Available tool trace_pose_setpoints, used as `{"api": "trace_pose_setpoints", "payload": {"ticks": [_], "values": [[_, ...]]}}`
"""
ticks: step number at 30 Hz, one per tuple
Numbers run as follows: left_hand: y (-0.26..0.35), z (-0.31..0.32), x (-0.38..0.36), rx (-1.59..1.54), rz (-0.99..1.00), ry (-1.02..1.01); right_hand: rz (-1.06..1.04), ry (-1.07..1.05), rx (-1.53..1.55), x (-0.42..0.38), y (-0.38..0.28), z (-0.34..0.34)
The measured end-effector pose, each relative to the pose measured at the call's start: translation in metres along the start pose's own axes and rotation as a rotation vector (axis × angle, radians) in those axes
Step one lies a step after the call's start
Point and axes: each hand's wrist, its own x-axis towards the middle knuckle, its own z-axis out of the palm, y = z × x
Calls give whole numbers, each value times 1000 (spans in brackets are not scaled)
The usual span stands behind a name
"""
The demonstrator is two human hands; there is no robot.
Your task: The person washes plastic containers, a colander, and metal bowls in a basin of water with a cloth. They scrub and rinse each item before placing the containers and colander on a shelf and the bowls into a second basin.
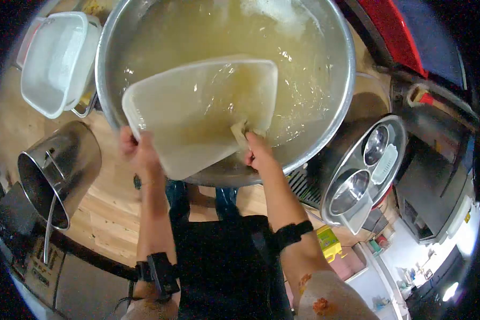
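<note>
A translucent plastic tub (197,117) is tilted over a big round metal basin (351,69) of cloudy yellowish water. At the tub's near left edge, my left hand (138,149) has its fingers closed on the rim, somewhat blurred. My right hand (258,152) is closed on a crumpled beige cloth (241,132), which touches the tub near its right side. White foam (277,13) floats at the far side of the water.
White plastic tubs (56,61) are stacked at the upper left. A steel pot (72,160) with a long handle inside lies tilted at the left. Right of the basin is an oval metal tray (333,213) holding steel bowls (350,192). A brush (426,98) lies farther right.
</note>
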Motion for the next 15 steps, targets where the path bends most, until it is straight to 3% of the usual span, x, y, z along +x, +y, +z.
{"api": "trace_pose_setpoints", "payload": {"ticks": [2,4,7,8,10,11,13,14,15], "values": [[-37,14,-23,42,-92,64,-13,105,50,-35,-3,17],[-50,45,-61,-165,-262,213,-94,177,-126,-50,17,35],[-48,77,-78,-323,-393,346,-225,250,-11,-51,38,45],[-54,76,-80,-324,-396,346,-226,252,-13,-54,33,40],[-69,67,-65,-182,-550,215,-193,204,-306,-57,4,31],[-60,56,-48,-176,-534,210,-159,59,-551,-48,-13,20],[-25,41,-19,349,-26,-101,-61,17,-656,-29,-30,-1],[-12,44,-15,348,-27,-106,48,-16,-778,-27,-33,-6],[0,52,-8,459,50,-122,7,1,-1060,-56,-59,15]]}}
